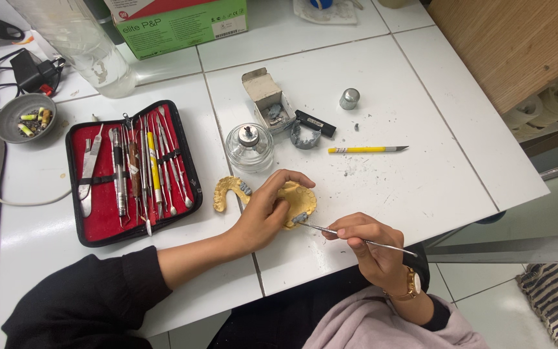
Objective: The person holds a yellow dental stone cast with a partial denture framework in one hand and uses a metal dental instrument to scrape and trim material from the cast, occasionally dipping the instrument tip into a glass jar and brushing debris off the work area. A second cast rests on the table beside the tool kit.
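Now two casts (298, 201), one tool (356, 237), two hands (263, 213)

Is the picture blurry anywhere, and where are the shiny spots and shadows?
Head view: mostly sharp; the glass spirit lamp and plastic bottle catch bright glints; the left hand on the yellow dental cast and the right hand holding the metal carving tool throw only soft, faint shadows on the white table.

A green rectangular carton (182, 22) with a white label (229, 27) and a red-and-white top stands at the table's far edge. Nearer the middle, a small open off-white cardboard box (267, 98) lies beside a glass spirit lamp (249, 147).
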A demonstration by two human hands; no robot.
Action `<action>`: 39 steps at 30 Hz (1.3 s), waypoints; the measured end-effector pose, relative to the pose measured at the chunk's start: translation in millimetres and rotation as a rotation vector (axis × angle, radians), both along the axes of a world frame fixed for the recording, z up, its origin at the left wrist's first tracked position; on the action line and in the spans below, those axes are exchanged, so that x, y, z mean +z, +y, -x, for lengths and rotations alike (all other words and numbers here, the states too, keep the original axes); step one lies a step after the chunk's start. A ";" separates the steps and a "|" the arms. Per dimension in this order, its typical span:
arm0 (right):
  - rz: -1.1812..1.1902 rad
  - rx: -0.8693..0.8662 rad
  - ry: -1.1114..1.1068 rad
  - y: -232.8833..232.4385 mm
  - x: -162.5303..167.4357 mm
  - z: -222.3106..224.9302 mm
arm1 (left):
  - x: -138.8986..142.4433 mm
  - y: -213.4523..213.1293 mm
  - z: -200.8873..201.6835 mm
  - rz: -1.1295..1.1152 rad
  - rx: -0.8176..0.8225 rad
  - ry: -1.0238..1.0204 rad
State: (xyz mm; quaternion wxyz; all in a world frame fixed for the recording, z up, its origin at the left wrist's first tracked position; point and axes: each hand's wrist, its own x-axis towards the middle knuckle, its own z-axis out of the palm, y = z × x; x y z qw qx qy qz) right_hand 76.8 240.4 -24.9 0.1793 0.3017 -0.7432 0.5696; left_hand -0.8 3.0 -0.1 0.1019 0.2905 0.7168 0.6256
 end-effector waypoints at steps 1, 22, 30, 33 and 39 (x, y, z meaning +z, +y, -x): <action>0.000 0.001 0.000 0.2 0.4 -0.2 | 0.1 -0.2 -0.3 0.002 0.002 -0.004; 0.038 -0.064 -0.069 -12.0 5.4 -6.7 | -6.0 -12.2 -1.0 -0.058 -0.016 0.071; 0.082 -0.084 -0.063 -13.4 -0.4 -7.2 | -11.8 -14.8 -0.1 -0.078 -0.021 0.102; 0.088 -0.093 -0.064 -12.1 -3.5 -5.4 | -13.3 -14.1 0.6 -0.076 -0.030 0.098; 0.117 -0.092 -0.061 -11.0 -7.2 -4.9 | -14.3 -14.5 1.0 -0.059 -0.034 0.101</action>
